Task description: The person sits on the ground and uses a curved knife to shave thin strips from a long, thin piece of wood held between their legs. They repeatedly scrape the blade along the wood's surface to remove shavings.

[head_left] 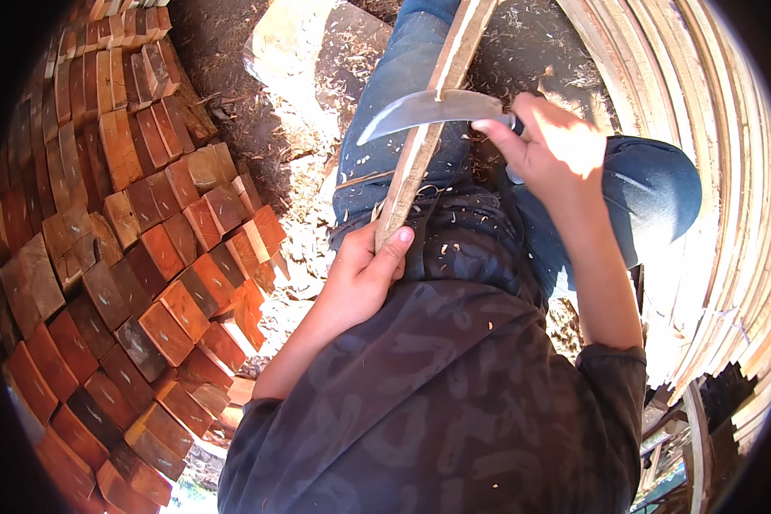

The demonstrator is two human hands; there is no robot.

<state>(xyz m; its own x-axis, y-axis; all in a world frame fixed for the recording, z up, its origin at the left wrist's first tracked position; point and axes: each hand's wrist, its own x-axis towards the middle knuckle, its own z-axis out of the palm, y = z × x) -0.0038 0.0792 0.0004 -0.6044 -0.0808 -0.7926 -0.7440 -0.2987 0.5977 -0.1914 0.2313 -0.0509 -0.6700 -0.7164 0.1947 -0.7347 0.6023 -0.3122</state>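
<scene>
My left hand [361,272] is wrapped round the near end of a long wooden stick [414,161], close to my waist. The stick slants away from me, up past my thighs and out at the top edge of the picture. A pale shaved strip runs along it. My right hand [557,146] grips the dark handle of a knife with a broad curved blade [428,113]. That blade lies across the stick about midway along its visible length, its tip pointing left. Wood shavings are scattered on my lap.
On the left rises a stack of reddish-brown wooden blocks [167,330]. Long pale wooden strips [720,171] curve along the right side. A flat board or slab [317,51] lies on the ground ahead, among wood chips. My bent legs in jeans [651,184] flank the stick.
</scene>
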